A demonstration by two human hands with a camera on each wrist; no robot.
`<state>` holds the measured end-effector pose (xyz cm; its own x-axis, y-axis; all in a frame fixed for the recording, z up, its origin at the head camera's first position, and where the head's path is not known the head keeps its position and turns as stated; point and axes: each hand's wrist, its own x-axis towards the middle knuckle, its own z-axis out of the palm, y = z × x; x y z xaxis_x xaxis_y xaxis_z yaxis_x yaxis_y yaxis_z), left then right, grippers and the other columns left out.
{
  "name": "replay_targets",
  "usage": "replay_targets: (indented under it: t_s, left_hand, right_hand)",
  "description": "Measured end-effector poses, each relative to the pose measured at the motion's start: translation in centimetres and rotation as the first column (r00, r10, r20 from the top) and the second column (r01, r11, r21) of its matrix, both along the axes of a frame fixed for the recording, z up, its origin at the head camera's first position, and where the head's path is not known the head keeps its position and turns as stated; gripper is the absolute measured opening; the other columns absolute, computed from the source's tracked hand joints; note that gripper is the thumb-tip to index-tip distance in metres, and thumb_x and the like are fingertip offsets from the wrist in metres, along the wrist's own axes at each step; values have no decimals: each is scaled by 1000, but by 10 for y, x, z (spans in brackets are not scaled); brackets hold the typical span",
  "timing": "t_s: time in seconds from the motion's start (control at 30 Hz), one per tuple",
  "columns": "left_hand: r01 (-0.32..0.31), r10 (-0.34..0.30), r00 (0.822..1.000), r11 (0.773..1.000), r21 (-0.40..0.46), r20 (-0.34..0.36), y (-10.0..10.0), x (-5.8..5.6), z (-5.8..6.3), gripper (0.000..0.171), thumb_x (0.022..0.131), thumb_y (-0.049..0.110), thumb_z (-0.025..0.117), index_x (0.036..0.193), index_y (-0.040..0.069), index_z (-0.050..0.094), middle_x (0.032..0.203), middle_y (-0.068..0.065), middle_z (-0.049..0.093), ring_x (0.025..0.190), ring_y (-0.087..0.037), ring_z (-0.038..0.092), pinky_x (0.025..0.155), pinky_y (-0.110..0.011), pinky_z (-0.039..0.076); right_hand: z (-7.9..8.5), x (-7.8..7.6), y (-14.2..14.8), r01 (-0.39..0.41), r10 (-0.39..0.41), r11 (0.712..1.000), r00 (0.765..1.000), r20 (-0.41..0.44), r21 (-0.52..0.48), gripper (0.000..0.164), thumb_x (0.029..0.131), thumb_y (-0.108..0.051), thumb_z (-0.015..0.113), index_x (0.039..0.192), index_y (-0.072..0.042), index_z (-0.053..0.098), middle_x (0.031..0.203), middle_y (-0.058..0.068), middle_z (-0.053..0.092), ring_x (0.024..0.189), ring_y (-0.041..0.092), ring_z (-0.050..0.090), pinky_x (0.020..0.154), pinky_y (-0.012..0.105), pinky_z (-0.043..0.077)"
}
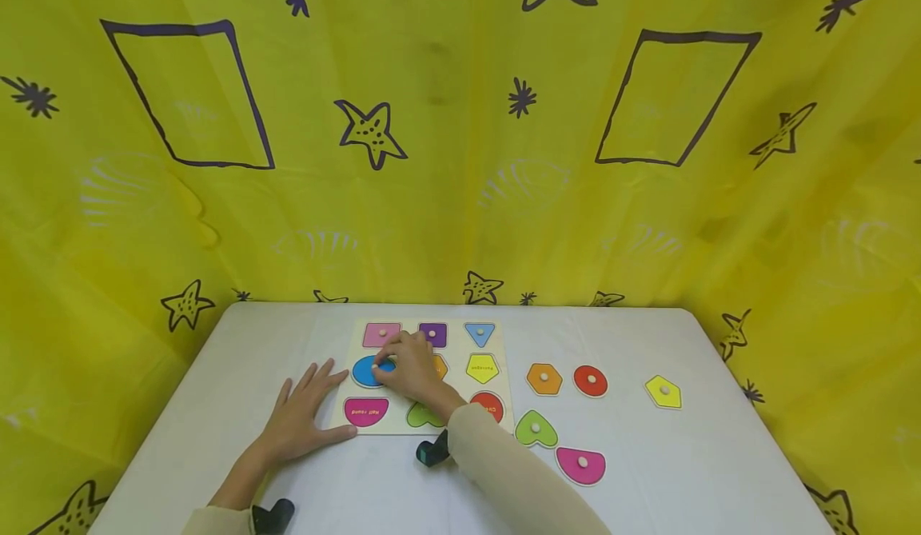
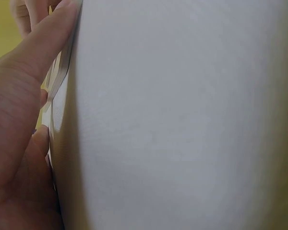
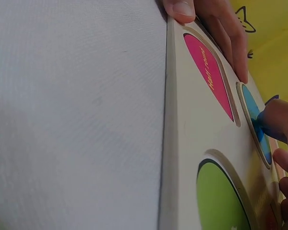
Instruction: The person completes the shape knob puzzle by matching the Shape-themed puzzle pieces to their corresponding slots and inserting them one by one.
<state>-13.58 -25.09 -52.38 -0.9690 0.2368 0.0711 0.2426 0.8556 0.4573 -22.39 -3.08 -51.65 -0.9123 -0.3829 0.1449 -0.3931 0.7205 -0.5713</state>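
My right hand (image 1: 417, 367) reaches over a cream shape puzzle board (image 1: 456, 331) and pinches the knob of a blue oval piece (image 1: 362, 371). In the right wrist view the blue oval (image 3: 250, 103) lies at its place on the board, thumb and fingers at its middle. My left hand (image 1: 298, 419) lies spread on the table at the board's left side, its thumb at the near left corner. Pink rectangle (image 1: 372, 333), purple square (image 1: 437, 330) and light blue triangle (image 1: 480, 330) pieces sit in the back row.
Bare recesses show a yellow pentagon (image 1: 482, 368), a magenta half round (image 1: 365, 412) and a red circle (image 1: 492, 401). Right of the board lie loose knobbed pieces: orange hexagon (image 1: 541, 385), red circle (image 1: 584, 383), yellow pentagon (image 1: 669, 399), green heart (image 1: 528, 421), magenta half round (image 1: 572, 473).
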Motion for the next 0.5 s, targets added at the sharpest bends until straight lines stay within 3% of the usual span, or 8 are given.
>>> replay_targets:
  t_s: [0.5]
  left_hand:
    - [-3, 3, 1000, 1000, -5, 7, 1, 0, 1, 97, 75, 63, 81, 152, 15, 50, 163, -21, 34, 151, -49, 20, 115, -77, 5]
  right_hand:
    - [3, 1, -1, 7, -8, 1000, 1000, 4, 29, 8, 91, -33, 78, 94, -27, 82, 124, -1, 64, 118, 20, 46, 96, 38, 42]
